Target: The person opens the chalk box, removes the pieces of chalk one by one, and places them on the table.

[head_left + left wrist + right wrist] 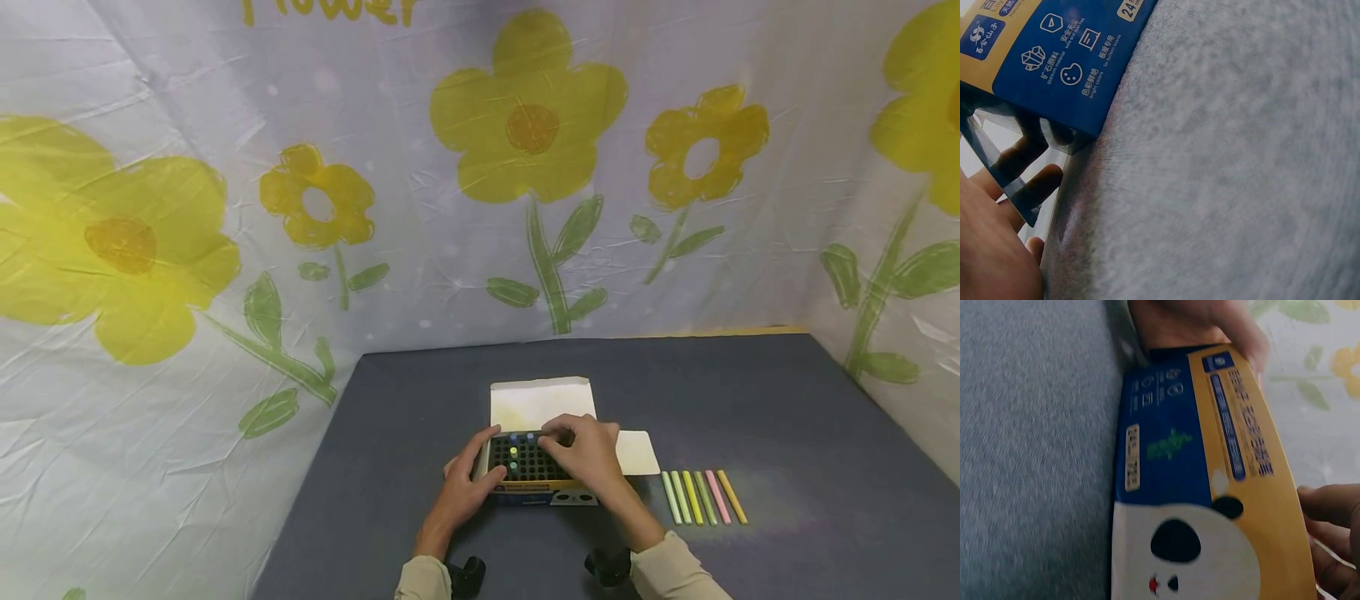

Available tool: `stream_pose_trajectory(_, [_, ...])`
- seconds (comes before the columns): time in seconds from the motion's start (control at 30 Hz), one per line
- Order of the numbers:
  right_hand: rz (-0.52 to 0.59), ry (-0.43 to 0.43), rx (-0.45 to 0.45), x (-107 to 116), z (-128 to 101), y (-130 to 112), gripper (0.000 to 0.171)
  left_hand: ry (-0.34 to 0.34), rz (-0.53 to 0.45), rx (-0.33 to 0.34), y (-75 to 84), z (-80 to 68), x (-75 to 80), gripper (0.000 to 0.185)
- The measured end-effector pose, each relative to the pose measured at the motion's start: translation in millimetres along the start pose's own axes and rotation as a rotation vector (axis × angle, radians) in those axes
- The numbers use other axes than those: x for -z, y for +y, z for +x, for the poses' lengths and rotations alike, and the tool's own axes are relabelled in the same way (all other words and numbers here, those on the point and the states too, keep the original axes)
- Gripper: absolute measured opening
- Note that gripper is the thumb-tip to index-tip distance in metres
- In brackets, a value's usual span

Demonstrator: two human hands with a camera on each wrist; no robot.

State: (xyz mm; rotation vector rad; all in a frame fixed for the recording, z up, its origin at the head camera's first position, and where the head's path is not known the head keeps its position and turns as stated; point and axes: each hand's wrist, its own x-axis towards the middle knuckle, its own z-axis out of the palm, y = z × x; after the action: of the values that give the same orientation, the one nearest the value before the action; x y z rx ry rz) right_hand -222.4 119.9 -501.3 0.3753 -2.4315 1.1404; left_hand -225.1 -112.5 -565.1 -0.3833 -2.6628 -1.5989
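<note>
A big white cloth (420, 275) hangs behind the table and fills most of the head view. It is wrinkled and has creases all over. Big yellow flowers (528, 108) with green stems and leaves are painted on it, one in the top middle, a very large one at the left, and more at the right edge. Some yellow letters (330, 10) peek in at the very top, cut off. The cloth folds in at both sides like walls. At the bottom lies a dark grey table top (787, 417) with a soft, fuzzy cover. The light is soft and even.
</note>
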Motion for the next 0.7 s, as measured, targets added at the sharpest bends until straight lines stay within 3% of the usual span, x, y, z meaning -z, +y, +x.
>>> stream_pose_trajectory(0.5, [-0.148,0.070,-0.106,-22,-1,-11,0.012,0.005,-0.006,-0.018,-0.4,1.6,0.1,0.059])
stream_pose_trajectory(0.7, [-0.212,0.110,-0.110,-29,-1,-14,0.012,0.006,-0.012,-0.023,0.3,2.1,-0.4,0.060])
